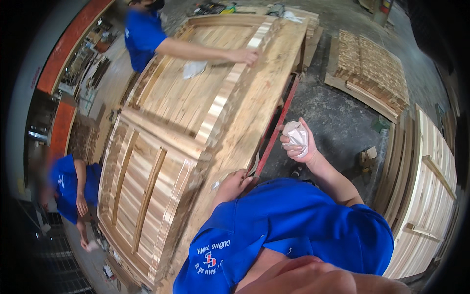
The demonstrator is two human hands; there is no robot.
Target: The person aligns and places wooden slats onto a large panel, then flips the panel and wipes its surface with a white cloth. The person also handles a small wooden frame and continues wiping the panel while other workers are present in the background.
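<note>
- Nearest the camera: wearer's blue shirt [293, 215], collar open.
- Hands, right [308, 150]: raised beyond the desk's right edge, above the floor [338, 117]; fingers folded round a crumpled white wad [296, 134], cloth or paper not distinguishable.
- Hands, left [234, 185]: low at the desk [240, 142], by its right edge, fingers partly bent; cannot tell whether anything is held. Small shiny item [216, 185] just beside it.
- On desk: slatted near panel [128, 196] with two raised battens [148, 200]; framed far panel [196, 93] adjoining, toward the far end.
- White piece [194, 69] lies on far panel.
- Co-worker [143, 36] at desk's left side reaches across; hand [246, 56] on far panel's right-hand border.
- Second co-worker [68, 188] beyond near panel's left edge, pale piece [91, 246] at one hand.
- Block stack [369, 66] well apart, right of desk.
</note>
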